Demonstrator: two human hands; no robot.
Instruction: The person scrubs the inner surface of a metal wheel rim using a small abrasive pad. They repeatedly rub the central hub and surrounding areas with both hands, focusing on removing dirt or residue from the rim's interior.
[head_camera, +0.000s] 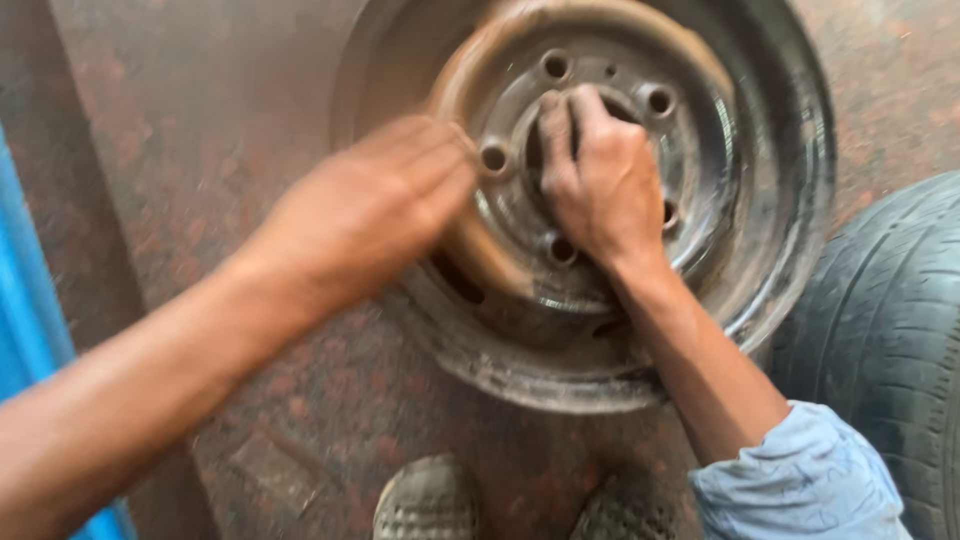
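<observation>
A rusty steel wheel rim (760, 230) lies flat on the reddish floor, with several bolt holes around its hub. My right hand (600, 180) rests on the hub, its fingers hooked into the centre hole. My left hand (370, 210), blurred by motion, lies with fingers together against the rim's raised left edge near a bolt hole. It holds nothing that I can see.
A black tyre (890, 340) lies to the right, touching the rim. My two shoes (430, 505) stand at the bottom edge just below the rim. A blue surface (30, 320) runs along the left edge. The floor (200, 120) is speckled red-brown stone.
</observation>
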